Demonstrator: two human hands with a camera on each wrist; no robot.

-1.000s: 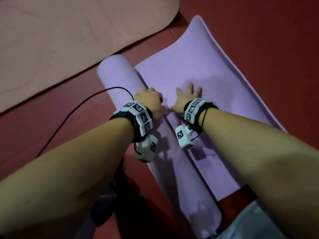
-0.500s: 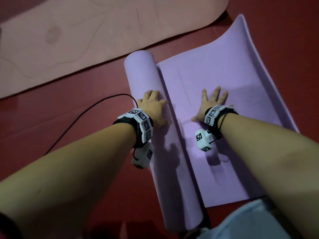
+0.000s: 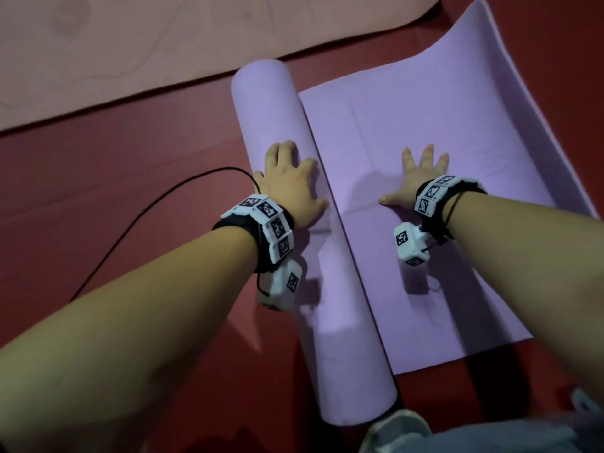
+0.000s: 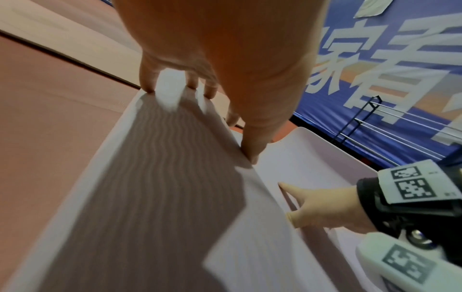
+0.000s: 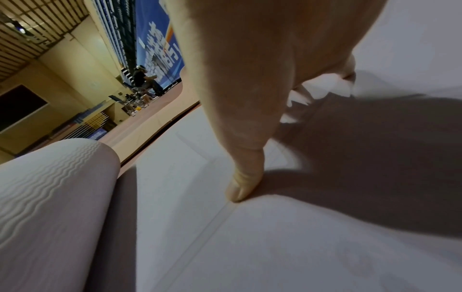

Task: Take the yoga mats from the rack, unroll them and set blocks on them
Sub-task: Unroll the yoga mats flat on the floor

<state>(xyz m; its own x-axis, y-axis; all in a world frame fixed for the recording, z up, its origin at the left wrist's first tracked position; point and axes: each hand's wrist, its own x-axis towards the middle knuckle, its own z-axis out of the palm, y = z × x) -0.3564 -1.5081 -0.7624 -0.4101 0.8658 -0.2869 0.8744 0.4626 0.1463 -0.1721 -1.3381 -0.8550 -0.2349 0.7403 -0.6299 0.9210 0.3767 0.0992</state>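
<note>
A lilac yoga mat lies half unrolled on the red floor. Its rolled part [image 3: 330, 282] runs from near my knees to the upper middle, and its flat part [image 3: 474, 132] spreads to the right with a curled-up far edge. My left hand [image 3: 289, 183] rests on top of the roll [image 4: 155, 197] with spread fingers [image 4: 147, 83] pressing it. My right hand [image 3: 413, 181] lies flat and open on the unrolled sheet [image 5: 275, 247], thumb [image 5: 243, 177] pressed down. No blocks are in view.
A salmon-pink mat [image 3: 163, 44] lies flat beyond the roll, across the top left. A black cable [image 3: 157, 207] loops over the floor left of my left wrist. A blue banner [image 4: 400, 69] and a wire rack [image 4: 370, 122] stand behind. A person [image 5: 143, 79] sits far off.
The roll has travelled leftward under my left hand, so more flat mat is exposed. My hands have spread apart, and the left hand has opened from a curled grip to flat fingers.
</note>
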